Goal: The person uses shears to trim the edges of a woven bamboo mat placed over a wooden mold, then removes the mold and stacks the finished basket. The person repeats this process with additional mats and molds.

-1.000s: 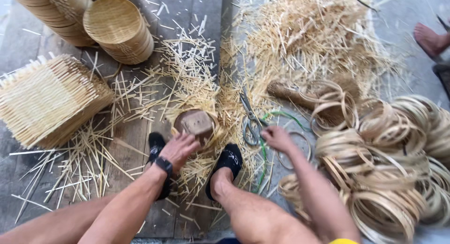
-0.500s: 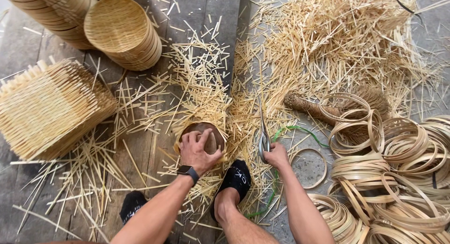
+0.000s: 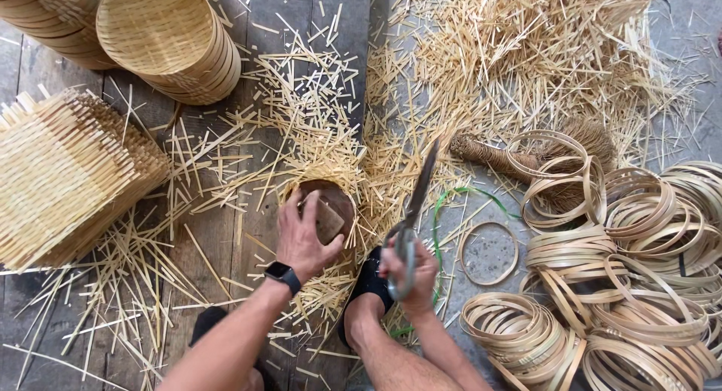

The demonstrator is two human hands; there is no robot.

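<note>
Two bare hands worked low over the plank floor (image 3: 226,240), amid a litter of cut bamboo splints (image 3: 316,128). The left hand (image 3: 301,237) lay spread over a small squarish block (image 3: 329,219) that sat on a dark round stump (image 3: 335,197), thumb on the near side and fingers curled over the far edge; it pressed the block rather than pinched it. That block looked solid, stiff and fairly light, with flat faces that would take a plain grasp across its sides. The right hand (image 3: 410,274) was wrapped tightly round the handles of a pair of long shears (image 3: 412,210), just beside the person's black shoe (image 3: 368,282), blades pointing up and away from the body. Being metal, the shears probably had some weight, rigid and sharp, so the handles seemed the only safe place to hold. Thin bamboo hoops (image 3: 602,286) were piled to the right, woven baskets (image 3: 162,41) stacked at upper left, and square woven mats (image 3: 68,173) at the left.
</note>
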